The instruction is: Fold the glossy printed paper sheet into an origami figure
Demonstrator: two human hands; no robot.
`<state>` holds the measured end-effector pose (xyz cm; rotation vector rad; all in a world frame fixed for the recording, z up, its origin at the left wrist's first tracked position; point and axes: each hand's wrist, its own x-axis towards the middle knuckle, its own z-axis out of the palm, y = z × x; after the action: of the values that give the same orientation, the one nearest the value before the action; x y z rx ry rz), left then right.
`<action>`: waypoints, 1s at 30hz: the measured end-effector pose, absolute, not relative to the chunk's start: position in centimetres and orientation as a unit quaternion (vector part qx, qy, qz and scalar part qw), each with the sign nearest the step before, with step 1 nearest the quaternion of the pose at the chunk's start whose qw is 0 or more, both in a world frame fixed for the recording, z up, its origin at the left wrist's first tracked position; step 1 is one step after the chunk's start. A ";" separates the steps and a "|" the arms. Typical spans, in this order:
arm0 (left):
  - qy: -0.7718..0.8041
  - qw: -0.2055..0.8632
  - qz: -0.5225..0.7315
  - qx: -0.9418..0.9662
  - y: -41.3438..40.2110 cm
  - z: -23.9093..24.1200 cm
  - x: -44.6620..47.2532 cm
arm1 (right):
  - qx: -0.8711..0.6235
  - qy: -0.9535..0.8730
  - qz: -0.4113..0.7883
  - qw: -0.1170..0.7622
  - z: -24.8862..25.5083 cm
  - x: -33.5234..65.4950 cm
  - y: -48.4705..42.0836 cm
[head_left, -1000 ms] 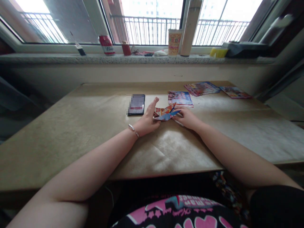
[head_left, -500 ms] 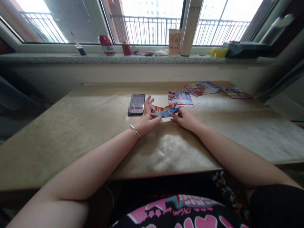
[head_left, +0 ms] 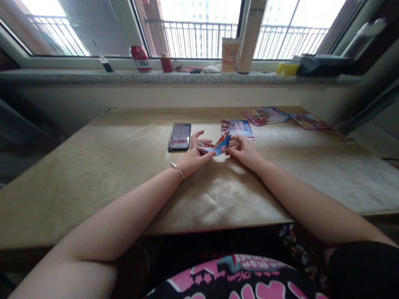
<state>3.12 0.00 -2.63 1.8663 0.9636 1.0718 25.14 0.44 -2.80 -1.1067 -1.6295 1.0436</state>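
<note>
A folded piece of printed paper (head_left: 220, 147), blue on the near side and orange-red behind, is held between both hands just above the table. My left hand (head_left: 197, 153) grips its left end, thumb in front and fingers behind. My right hand (head_left: 241, 149) pinches the right end, which bends upward into a point. Left of my left hand lies a phone (head_left: 181, 137) with its screen lit. Behind my right hand rests a small stack of printed sheets (head_left: 238, 128).
More printed leaflets (head_left: 266, 115) lie fanned at the back right, beside another stack (head_left: 309, 121). On the stone windowsill (head_left: 187, 77) stand a red can (head_left: 141, 58), a red bottle (head_left: 166, 63), a patterned cup (head_left: 230, 55) and a yellow object (head_left: 287, 69). The tabletop (head_left: 93, 174) ends at the wall.
The paper's right end has been bent upward and leftward into a steeper point. My right hand has shifted slightly left, its fingers now higher along that end. My left hand stays nearly in place.
</note>
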 end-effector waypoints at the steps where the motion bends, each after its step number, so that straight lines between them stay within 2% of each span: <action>1: 0.381 0.383 0.422 0.728 0.2 -2.8 3.1 | -0.440 -0.661 0.428 0.433 -2.7 25.1 0.4; 6: 0.385 0.407 0.434 0.706 0.6 -3.0 3.0 | -0.435 -0.682 0.437 0.393 -2.7 25.0 0.4; 18: 0.327 0.511 0.436 0.665 0.0 -2.2 3.1 | -0.393 -0.667 0.466 0.428 -2.2 24.7 0.4; 24: 0.360 0.459 0.455 0.672 0.7 -3.4 3.2 | -0.441 -0.625 0.463 0.447 -2.2 25.0 0.5; 30: 0.376 0.481 0.452 0.651 1.1 -3.3 2.9 | -0.456 -0.638 0.436 0.441 -2.1 25.1 0.4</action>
<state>2.90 1.10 -3.31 1.5871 0.9173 1.1018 25.10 0.43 -2.15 -1.1327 -1.5854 1.0826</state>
